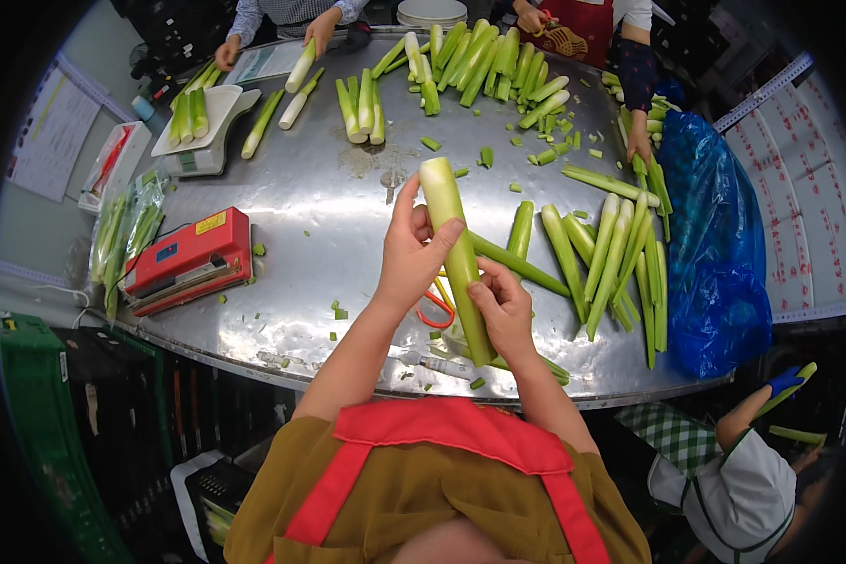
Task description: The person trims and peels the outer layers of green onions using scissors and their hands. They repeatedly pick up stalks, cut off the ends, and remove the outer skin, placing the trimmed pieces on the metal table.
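Above the near part of the steel table [282, 211], I hold a thick green-and-white vegetable stalk [454, 243], which looks like a trimmed water bamboo shoot. It tilts, with its pale end away from me. My left hand [423, 243] grips its upper part, thumb across the front. My right hand [500, 303] grips the lower part. Beneath my hands, an orange-and-yellow looped handle [437, 316], seemingly of scissors, is partly hidden. Loose stalks [617, 254] lie to the right of my right hand. A slim white tool [443, 366] rests near the table's front edge.
At left are a red heat sealer [194, 255], bagged stalks [123, 225] and a weighing scale [211, 151] holding stalks. A stalk pile [486, 63] lies at the back. A blue plastic bag [712, 204] hangs over the right edge. Co-workers' hands [322, 29] work across the table; another person [733, 486] is at lower right.
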